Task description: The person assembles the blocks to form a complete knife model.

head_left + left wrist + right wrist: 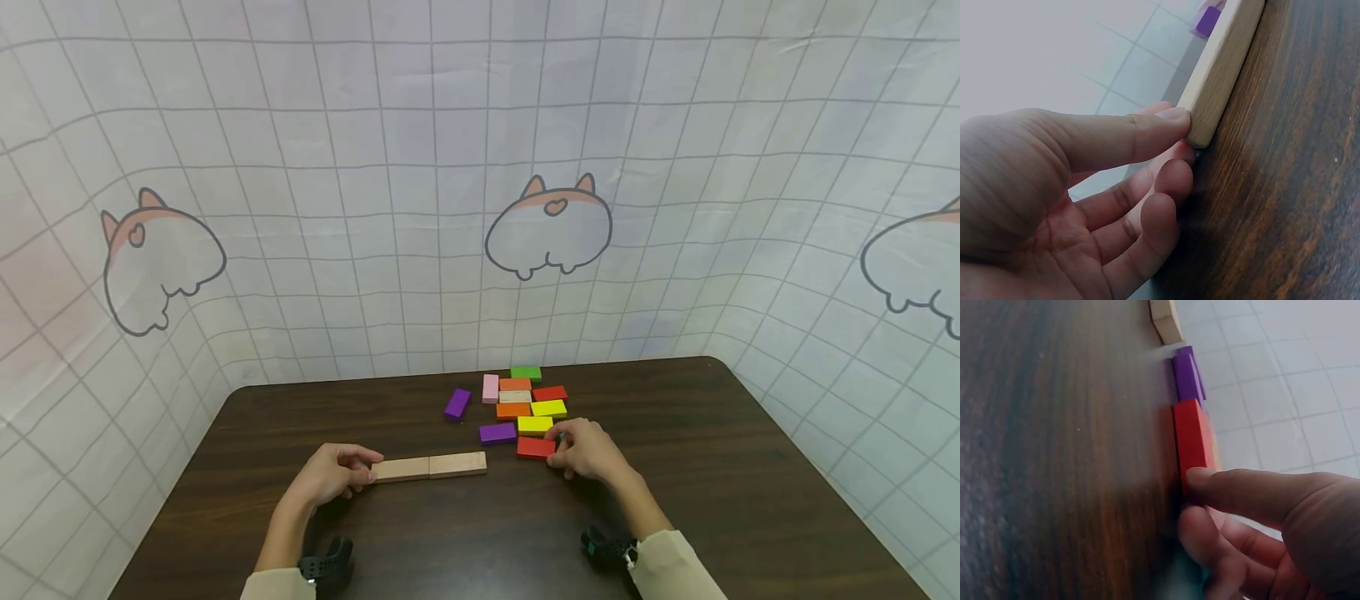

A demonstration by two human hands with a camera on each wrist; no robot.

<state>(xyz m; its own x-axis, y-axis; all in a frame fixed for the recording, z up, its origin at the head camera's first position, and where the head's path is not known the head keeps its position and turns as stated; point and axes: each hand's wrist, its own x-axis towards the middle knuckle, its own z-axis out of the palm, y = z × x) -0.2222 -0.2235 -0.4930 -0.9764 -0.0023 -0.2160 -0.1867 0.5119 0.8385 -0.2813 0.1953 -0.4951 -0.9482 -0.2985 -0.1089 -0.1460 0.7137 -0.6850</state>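
Two plain wooden blocks lie end to end on the table; my left hand (330, 477) pinches the left end of the left wooden block (401, 469). Close up in the left wrist view, the thumb lies on that block's near end, with the fingers curled behind and below. The right wooden block (457, 464) continues the row. My right hand (588, 450) pinches the right end of a red block (536, 448), at the front of a cluster of coloured blocks. Below its fingers in the right wrist view, a blurred teal thing (1191, 575) is partly hidden.
Behind the red block are yellow blocks (535, 426), orange blocks (513, 411), a pink block (491, 388) and a green block (526, 373). One purple block (497, 434) lies left of it, another purple block (457, 404) farther back. A gridded cloth (375, 317) hangs behind the dark table (712, 500).
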